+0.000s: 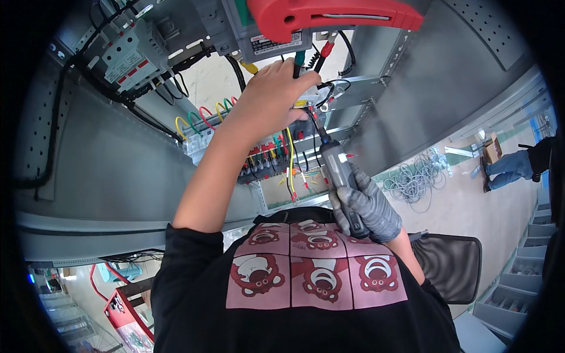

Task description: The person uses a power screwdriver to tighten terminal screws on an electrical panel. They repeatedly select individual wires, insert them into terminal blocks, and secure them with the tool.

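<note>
My bare left hand (272, 97) reaches up into a metal cabinet, its fingers bent round a small white electrical part (306, 97) with a yellow label. The hand covers much of that part. In my gloved right hand (369, 206) is a dark grey cordless electric screwdriver (337, 167), tilted with its bit end up toward the white part. Whether the bit touches a screw there cannot be made out. Above my left hand sits a grey switch unit with a large red handle (335, 15); a cable with a red sleeve (327, 49) hangs beside it.
Behind my hands runs a row of terminals (265, 154) with red, yellow and green wires. White breakers (126, 59) are mounted at upper left. Metal cabinet walls (406, 100) flank both sides. Coiled grey cable (415, 179), a black mesh chair (450, 267) and another person (512, 165) are at right.
</note>
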`<move>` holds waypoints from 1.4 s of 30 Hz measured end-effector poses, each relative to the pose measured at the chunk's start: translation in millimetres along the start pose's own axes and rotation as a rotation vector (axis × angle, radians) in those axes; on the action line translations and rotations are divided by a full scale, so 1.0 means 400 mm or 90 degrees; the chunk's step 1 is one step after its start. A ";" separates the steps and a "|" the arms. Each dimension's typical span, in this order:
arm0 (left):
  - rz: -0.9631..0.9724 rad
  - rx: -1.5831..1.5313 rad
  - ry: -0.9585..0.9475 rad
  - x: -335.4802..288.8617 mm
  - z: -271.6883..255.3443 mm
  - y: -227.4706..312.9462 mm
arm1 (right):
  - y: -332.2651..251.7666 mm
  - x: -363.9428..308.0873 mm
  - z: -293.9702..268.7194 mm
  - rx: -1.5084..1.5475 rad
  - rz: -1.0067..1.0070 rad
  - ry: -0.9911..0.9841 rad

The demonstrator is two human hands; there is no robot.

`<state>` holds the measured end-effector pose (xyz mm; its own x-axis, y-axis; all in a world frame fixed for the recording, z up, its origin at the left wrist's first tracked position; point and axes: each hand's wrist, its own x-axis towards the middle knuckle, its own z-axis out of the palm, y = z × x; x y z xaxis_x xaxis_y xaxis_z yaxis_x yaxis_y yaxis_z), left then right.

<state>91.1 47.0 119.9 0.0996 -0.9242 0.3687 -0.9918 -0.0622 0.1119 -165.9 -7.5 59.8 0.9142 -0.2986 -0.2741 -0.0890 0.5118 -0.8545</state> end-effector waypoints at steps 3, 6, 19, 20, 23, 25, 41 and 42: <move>-0.018 -0.034 -0.062 0.001 -0.017 -0.004 | 0.006 -0.033 0.020 0.076 0.010 0.021; -0.039 -0.038 -0.127 0.014 -0.039 -0.011 | 0.024 -0.039 0.047 0.080 -0.011 0.014; 0.012 -0.095 -0.069 0.005 -0.025 -0.045 | 0.056 0.016 0.105 0.035 -0.034 0.056; 0.013 -0.090 -0.067 0.005 -0.022 -0.047 | 0.059 0.019 0.098 0.034 -0.025 0.044; 0.028 -0.096 -0.049 0.006 -0.018 -0.048 | 0.050 0.012 0.110 0.055 -0.019 0.040; 0.026 -0.094 -0.050 0.007 -0.020 -0.047 | 0.049 0.014 0.109 0.047 -0.017 0.040; 0.026 -0.048 -0.023 0.001 -0.021 -0.039 | 0.044 0.018 0.094 0.022 -0.022 0.042; 0.031 -0.045 -0.018 0.002 -0.018 -0.039 | 0.038 0.015 0.096 0.103 -0.009 0.010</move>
<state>107.2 49.9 124.9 0.0489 -0.9358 0.3491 -0.9871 0.0082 0.1601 -146.7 29.4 62.0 0.9087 -0.3186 -0.2697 -0.0094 0.6304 -0.7762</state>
